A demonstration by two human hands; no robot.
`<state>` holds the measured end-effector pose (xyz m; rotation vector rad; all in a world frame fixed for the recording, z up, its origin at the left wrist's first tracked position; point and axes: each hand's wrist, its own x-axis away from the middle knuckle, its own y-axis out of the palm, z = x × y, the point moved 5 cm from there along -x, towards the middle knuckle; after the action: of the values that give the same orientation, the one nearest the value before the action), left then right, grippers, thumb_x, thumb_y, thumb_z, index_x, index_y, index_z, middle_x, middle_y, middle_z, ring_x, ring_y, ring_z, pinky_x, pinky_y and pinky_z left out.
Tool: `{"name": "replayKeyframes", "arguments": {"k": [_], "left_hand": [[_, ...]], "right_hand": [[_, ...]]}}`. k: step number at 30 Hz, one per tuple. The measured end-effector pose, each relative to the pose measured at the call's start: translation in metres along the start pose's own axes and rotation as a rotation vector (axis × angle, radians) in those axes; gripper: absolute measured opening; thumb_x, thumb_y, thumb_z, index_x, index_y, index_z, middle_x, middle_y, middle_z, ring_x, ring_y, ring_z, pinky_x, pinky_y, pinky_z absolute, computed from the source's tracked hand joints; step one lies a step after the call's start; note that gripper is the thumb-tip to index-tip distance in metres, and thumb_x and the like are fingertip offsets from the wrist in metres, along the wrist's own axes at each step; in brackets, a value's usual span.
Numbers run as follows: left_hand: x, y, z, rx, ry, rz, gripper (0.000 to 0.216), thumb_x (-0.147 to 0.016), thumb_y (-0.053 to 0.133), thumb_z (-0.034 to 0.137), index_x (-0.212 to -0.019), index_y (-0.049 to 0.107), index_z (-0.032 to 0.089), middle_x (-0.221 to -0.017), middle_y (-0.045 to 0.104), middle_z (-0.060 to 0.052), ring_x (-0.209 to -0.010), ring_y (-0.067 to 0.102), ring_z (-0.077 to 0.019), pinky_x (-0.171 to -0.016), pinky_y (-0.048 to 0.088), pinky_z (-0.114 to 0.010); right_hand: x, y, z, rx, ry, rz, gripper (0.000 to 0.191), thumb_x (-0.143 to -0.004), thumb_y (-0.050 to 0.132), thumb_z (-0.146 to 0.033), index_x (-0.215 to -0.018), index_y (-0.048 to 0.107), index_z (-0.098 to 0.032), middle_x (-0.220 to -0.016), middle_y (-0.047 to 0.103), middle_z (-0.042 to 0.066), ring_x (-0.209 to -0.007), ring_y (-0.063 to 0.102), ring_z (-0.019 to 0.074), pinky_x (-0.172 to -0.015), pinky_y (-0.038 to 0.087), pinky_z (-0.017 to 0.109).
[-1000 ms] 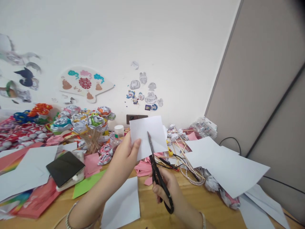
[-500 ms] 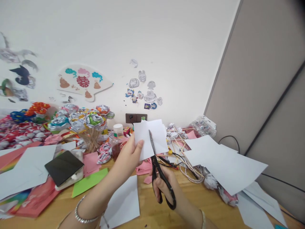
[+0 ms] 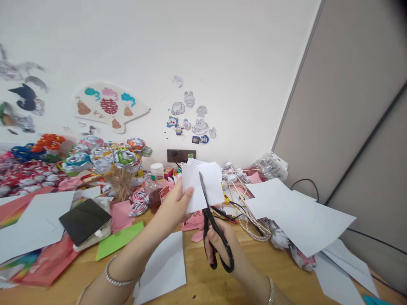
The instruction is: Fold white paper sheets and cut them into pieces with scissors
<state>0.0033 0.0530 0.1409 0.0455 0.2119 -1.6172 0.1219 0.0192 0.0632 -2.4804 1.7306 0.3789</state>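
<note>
My left hand (image 3: 176, 199) pinches a small white stack of paper (image 3: 190, 182) by its left side, thumb on the front face. In my right hand (image 3: 222, 241) is a pair of black-handled scissors (image 3: 208, 212), fingers through the loops. The blades point up and lie across the paper, one blade showing in front of it; the other is hidden behind. Below my hands, a white sheet (image 3: 165, 267) lies on the wooden table (image 3: 203, 279). Pink paper pieces (image 3: 195, 222) rest just behind the scissors.
Paper flowers on sticks (image 3: 122, 169) stand back left, near a bottle (image 3: 154, 190). A black tablet-like object (image 3: 85, 222) and green paper (image 3: 121, 239) lie left. Large white sheets (image 3: 302, 216), a bead string (image 3: 254, 231) and thin sticks (image 3: 238, 195) are on the right.
The paper in my left hand has shifted and turned slightly, with a printed sheet edge now showing behind its top. The scissors stay across it, and the view has moved slightly.
</note>
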Motion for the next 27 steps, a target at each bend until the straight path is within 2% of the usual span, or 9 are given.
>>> {"name": "replayKeyframes", "arguments": {"k": [4, 11, 17, 23, 27], "left_hand": [[-0.002, 0.007, -0.004, 0.01, 0.004, -0.038, 0.027, -0.08, 0.042, 0.03, -0.106, 0.042, 0.02, -0.058, 0.047, 0.007, -0.041, 0.045, -0.0083, -0.033, 0.035, -0.015], [-0.002, 0.011, -0.005, 0.015, -0.02, -0.038, 0.018, -0.082, 0.039, 0.027, -0.098, 0.042, 0.02, -0.054, 0.048, 0.007, -0.038, 0.046, -0.0087, -0.03, 0.031, -0.015], [-0.002, 0.014, -0.004, 0.086, -0.021, -0.096, 0.016, -0.082, 0.038, 0.026, -0.097, 0.039, 0.019, -0.041, 0.039, 0.011, -0.027, 0.029, -0.0044, -0.028, 0.02, -0.013], [0.001, 0.02, -0.008, 0.115, -0.092, -0.11, 0.014, -0.081, 0.039, 0.024, -0.095, 0.04, 0.02, -0.044, 0.037, 0.011, -0.03, 0.032, -0.0044, -0.029, 0.022, -0.012], [0.003, 0.025, -0.01, 0.12, -0.105, -0.099, 0.017, -0.082, 0.039, 0.023, -0.099, 0.04, 0.02, -0.044, 0.034, 0.012, -0.03, 0.028, -0.0039, -0.029, 0.02, -0.013]], "right_hand": [[0.0, -0.001, -0.002, -0.006, -0.011, 0.004, 0.043, -0.075, 0.049, -0.06, -0.075, 0.043, -0.017, -0.042, 0.043, -0.008, -0.029, 0.038, 0.0045, -0.029, 0.032, 0.014], [-0.002, -0.006, 0.007, 0.041, 0.04, 0.069, 0.046, -0.07, 0.053, -0.061, -0.071, 0.047, -0.015, -0.037, 0.041, -0.009, -0.026, 0.034, 0.0039, -0.025, 0.027, 0.013], [-0.001, -0.004, 0.009, 0.032, 0.109, 0.102, 0.053, -0.065, 0.052, -0.068, -0.072, 0.044, -0.016, -0.039, 0.044, -0.008, -0.027, 0.038, 0.005, -0.027, 0.033, 0.015], [-0.001, -0.003, 0.005, 0.04, 0.063, 0.076, 0.048, -0.072, 0.046, -0.065, -0.074, 0.043, -0.017, -0.044, 0.047, -0.006, -0.031, 0.043, 0.0054, -0.03, 0.033, 0.014], [0.0, -0.007, 0.01, 0.024, 0.062, 0.085, 0.046, -0.075, 0.047, -0.061, -0.074, 0.046, -0.015, -0.042, 0.046, -0.006, -0.031, 0.042, 0.0055, -0.03, 0.034, 0.014]]}}
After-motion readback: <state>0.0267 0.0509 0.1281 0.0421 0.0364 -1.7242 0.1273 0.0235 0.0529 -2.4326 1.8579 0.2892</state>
